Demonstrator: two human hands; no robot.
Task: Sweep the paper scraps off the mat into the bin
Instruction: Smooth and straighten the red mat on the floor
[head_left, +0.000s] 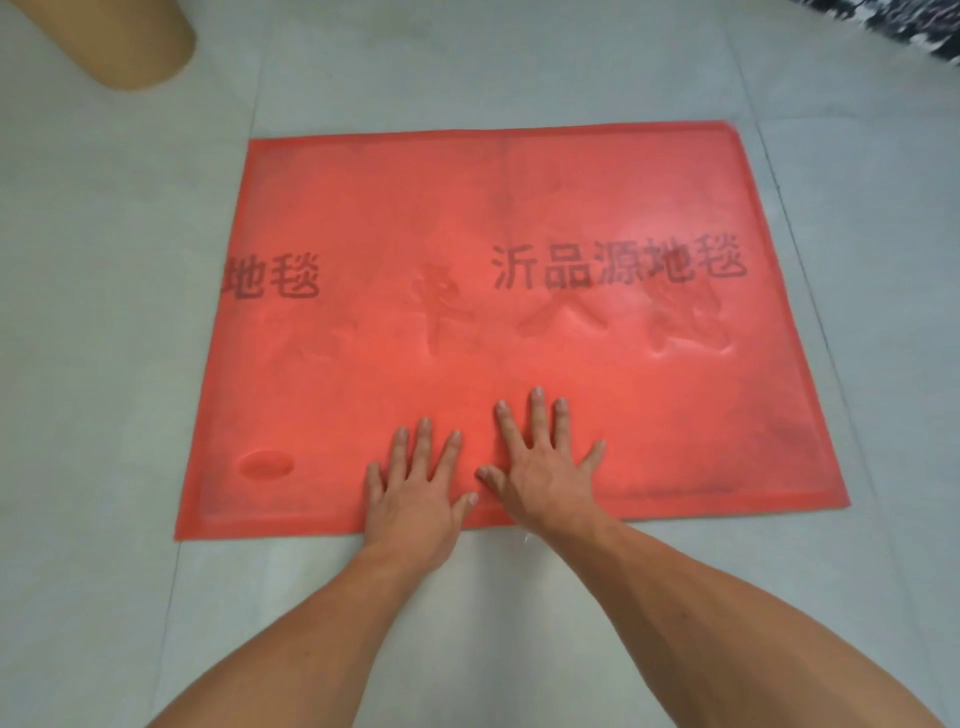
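A red rubber mat (395, 208) with dark printed characters lies flat on the grey tiled floor. My left hand (415, 493) rests palm down on the mat's near edge, fingers spread, holding nothing. My right hand (540, 467) lies flat just to its right, also spread and empty, its fingertips further onto the mat. One tiny white fleck (527, 540) lies on the floor by my right wrist. I see no paper scraps on the mat and no bin that I can name for sure.
A tan cylindrical object (119, 41) stands at the top left corner of the view. A black-and-white patterned thing (904, 26) shows at the top right. Grey floor tiles (104, 364) surround the mat on all sides.
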